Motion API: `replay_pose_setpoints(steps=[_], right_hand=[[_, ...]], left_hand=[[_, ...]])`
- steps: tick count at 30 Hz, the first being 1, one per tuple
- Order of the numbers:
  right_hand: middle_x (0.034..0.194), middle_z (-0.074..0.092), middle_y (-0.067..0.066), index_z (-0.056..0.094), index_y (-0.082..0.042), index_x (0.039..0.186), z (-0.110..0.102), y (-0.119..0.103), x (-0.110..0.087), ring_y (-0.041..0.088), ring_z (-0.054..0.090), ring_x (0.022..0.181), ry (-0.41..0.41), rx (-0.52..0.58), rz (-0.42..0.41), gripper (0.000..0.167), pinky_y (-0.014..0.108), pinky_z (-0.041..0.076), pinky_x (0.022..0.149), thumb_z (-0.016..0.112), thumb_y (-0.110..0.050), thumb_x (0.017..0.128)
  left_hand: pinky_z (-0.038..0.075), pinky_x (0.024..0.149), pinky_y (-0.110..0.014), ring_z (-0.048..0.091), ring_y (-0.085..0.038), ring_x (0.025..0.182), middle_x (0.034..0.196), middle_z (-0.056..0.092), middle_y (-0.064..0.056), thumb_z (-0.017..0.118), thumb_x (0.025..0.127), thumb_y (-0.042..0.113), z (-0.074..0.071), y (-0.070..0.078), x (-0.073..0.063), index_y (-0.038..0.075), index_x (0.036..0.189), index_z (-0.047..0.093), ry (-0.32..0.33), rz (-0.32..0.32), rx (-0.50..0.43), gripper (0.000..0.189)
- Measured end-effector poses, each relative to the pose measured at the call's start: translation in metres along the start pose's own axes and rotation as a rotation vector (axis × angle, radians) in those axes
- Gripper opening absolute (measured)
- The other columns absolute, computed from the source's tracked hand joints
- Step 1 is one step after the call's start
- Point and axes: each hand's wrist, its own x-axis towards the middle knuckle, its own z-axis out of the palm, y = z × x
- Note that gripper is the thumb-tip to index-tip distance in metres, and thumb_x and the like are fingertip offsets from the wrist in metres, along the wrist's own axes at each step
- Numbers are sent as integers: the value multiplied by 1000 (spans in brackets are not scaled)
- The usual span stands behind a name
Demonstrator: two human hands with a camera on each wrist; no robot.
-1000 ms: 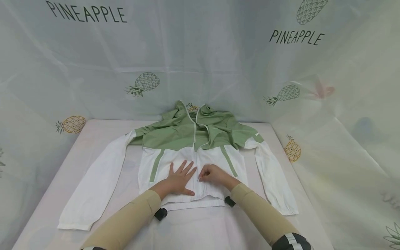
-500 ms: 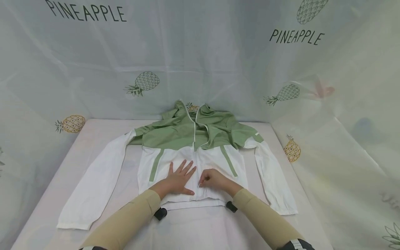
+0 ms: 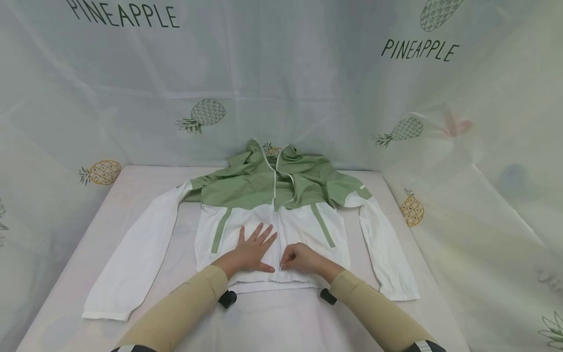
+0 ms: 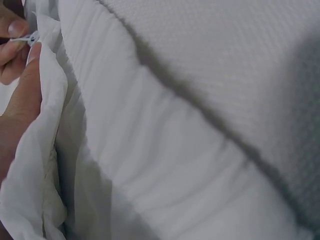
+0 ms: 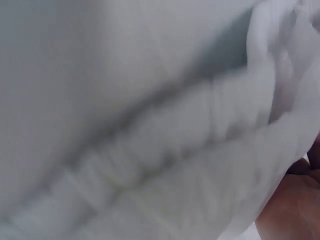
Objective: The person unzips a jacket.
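A green and white zip jacket (image 3: 246,188) lies spread face up, sleeves out to both sides. My left hand (image 3: 254,252) rests flat on its white front, fingers spread, just left of the zip. Across the zip, my right hand (image 3: 301,257) pinches the small zipper pull (image 3: 281,267) low on the front, a little above the hem. The left wrist view shows the zipper pull (image 4: 33,38) between those fingertips, close to my left thumb (image 4: 30,82). Above the pull, the upper zip edges stand apart around the collar. The right wrist view is mostly white hem (image 5: 165,150), blurred.
The jacket lies on a pale covered table (image 3: 281,322). A pineapple-print sheet (image 3: 308,112) hangs behind and along the sides. Black wrist devices (image 3: 227,299) sit under both forearms.
My right hand has slid down along the zip toward the hem, carrying the zipper pull with it. The left hand has stayed flat in place on the jacket.
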Motion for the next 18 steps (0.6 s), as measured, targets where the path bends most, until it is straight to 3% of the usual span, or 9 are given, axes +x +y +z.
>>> replay_pose_setpoints(steps=[18], right_hand=[[70,63,-9,72,-7,79,7,-8,-11,5,55,66,-47,24,33,6,23,47,63,76,-5,83]], left_hand=[[3,107,-71,-5,-30,148,164,-2,-2,55,77,78,0,0,2,21,159,12,1,-6,27,108]])
